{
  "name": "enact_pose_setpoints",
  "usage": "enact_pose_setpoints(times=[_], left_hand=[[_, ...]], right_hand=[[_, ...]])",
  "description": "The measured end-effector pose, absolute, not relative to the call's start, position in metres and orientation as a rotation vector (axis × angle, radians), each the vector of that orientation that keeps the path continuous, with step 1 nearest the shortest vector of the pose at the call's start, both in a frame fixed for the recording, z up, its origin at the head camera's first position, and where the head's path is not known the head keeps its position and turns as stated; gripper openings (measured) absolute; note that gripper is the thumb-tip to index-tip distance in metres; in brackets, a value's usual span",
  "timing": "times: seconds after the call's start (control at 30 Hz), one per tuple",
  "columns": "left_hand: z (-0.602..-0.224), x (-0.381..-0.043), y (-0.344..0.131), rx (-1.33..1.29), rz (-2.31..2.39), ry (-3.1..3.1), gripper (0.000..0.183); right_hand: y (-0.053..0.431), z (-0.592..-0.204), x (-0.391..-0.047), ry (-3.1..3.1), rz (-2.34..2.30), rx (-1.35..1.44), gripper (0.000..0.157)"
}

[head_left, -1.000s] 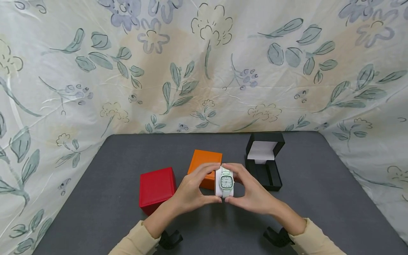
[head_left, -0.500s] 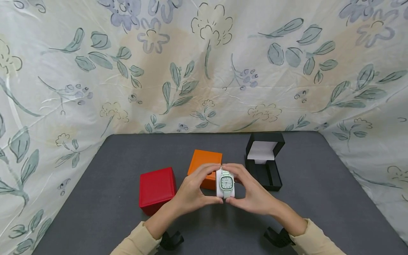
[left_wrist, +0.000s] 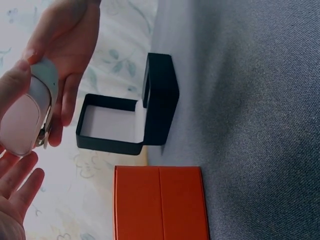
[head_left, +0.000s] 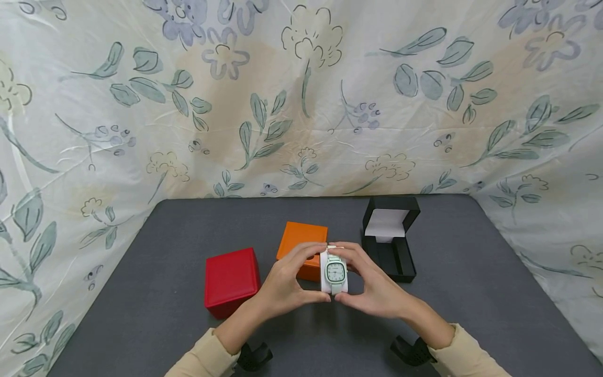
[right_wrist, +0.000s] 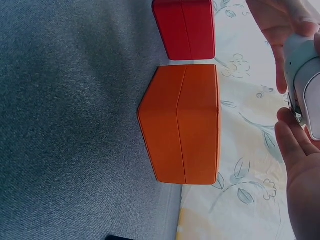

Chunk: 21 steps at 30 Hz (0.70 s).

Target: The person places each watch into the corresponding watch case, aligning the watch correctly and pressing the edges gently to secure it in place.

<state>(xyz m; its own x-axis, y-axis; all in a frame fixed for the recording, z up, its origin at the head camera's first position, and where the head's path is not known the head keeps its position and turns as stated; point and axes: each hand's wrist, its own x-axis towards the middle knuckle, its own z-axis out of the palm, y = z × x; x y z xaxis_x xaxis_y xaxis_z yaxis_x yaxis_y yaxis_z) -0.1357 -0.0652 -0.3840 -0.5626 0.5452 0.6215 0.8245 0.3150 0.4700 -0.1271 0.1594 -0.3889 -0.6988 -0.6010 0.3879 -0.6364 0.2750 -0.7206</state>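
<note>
Between both hands is a pale green wristwatch [head_left: 335, 272] with a square face, strapped round a white cushion [head_left: 324, 272] and held up above the table. My left hand [head_left: 293, 277] pinches its left side, thumb at the lower edge and fingers at the upper edge. On the other side my right hand [head_left: 372, 280] grips it the same way, its fingertips over the top of the strap. In the left wrist view the watch's strap [left_wrist: 46, 80] curves round the cushion. The right wrist view shows the white cushion end [right_wrist: 312, 107] close up.
A closed red box [head_left: 232, 280] stands left of the hands. Just behind them sits a closed orange box [head_left: 302, 235], partly hidden by the left hand. To the right, a black box [head_left: 405, 256] stands with its lid up. Floral cloth [head_left: 264, 78] hangs behind the grey table [head_left: 198, 225].
The watch on its cushion has shifted very slightly to the right, with both hands still holding it. My right fingers have moved a little over the top of the strap.
</note>
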Motion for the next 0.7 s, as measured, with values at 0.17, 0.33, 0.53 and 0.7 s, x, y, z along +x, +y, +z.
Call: enact_pose_setpoints(times=[0.17, 0.33, 0.53, 0.7], left_hand=[[-0.385, -0.136, -0.065, -1.224, -1.116, -2.238, 0.085], [-0.386, -0.135, -0.064, -1.212, -1.086, -2.251, 0.085], [-0.388, -0.136, -0.063, -1.201, -1.069, -2.261, 0.086], [-0.390, -0.136, -0.061, -1.197, -1.080, -2.286, 0.086]], right_hand=[[0.160, -0.391, -0.127, -2.477, 1.401, 1.214, 0.079], [0.162, -0.390, -0.128, -2.471, 1.341, 1.207, 0.088], [0.170, -0.388, -0.127, -2.517, 1.256, 1.168, 0.094], [0.175, -0.389, -0.127, -2.546, 1.131, 1.143, 0.092]])
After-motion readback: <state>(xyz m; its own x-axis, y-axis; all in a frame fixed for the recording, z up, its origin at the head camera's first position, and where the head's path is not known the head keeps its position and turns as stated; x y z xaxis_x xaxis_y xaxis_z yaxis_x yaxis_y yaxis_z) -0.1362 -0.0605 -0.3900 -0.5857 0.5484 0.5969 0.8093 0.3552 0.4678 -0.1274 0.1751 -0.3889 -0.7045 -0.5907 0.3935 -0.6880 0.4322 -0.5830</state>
